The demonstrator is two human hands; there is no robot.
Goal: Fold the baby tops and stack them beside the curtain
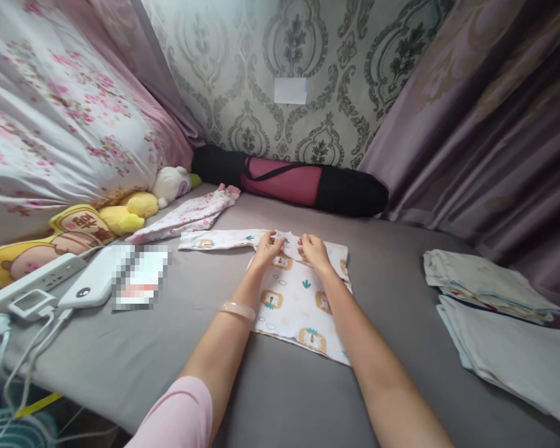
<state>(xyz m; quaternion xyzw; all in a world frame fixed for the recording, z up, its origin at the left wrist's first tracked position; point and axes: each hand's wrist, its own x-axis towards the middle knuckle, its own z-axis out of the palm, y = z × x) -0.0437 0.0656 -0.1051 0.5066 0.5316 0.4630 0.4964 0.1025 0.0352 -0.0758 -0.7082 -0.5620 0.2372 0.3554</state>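
Note:
A small white long-sleeved shirt [287,298] with lion and green leaf prints lies flat on the grey bed sheet. Its left sleeve stretches out sideways, while the right one appears folded across the upper chest. My left hand [267,249] is at the shoulder beside the collar, fingers bent and closed on the cloth. Across the collar, my right hand [313,250] has its fingers curled in a pinch at the folded sleeve. The fingertips partly hide the fabric they touch.
Folded clothes [508,336] are stacked at the right. Pink-patterned pants [191,214] lie at the back left, near plush toys [130,211]. A power strip [51,277], a white power bank [96,280] and cables occupy the left edge. A black-and-maroon long bag [284,183] lies along the wall.

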